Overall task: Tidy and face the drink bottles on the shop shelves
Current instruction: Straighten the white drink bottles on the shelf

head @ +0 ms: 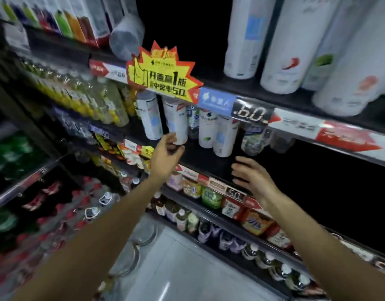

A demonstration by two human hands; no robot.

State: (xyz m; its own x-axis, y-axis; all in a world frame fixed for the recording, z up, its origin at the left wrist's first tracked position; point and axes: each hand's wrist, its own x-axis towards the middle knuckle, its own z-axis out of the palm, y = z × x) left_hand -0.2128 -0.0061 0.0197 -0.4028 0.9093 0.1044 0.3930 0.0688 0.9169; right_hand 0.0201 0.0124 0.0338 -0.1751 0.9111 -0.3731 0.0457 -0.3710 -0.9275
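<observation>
Two bare forearms reach up from the bottom of the view toward the middle shelf [200,157]. On that shelf stands a short row of white bottles, and the one being worked is the white bottle [176,122] second from the left, upright, its long axis vertical, its top hidden behind the yellow promo sign [163,77]. The left hand [167,151] is at its base, fingers curled around the bottom of it from below and in front; the blur makes the exact hold hard to read, but it looks like a pinch on the lower end. The right hand [252,177] hangs apart from it, lower and to the right, fingers spread and loose, holding nothing, just in front of the shelf edge and below the two white bottles [217,131] further along the row.

So the bottle lies up and ahead of both hands, and the left is plainly the nearer. Judging from this, the next move is a small twist or slide of that bottle to bring its label forward, with the right hand free to steady its neighbours, which stand close enough to be knocked.

Around it: clear water bottles [254,137] to the right, a price tag [252,115] on the shelf above, yellow drink bottles [96,101] to the left.
</observation>
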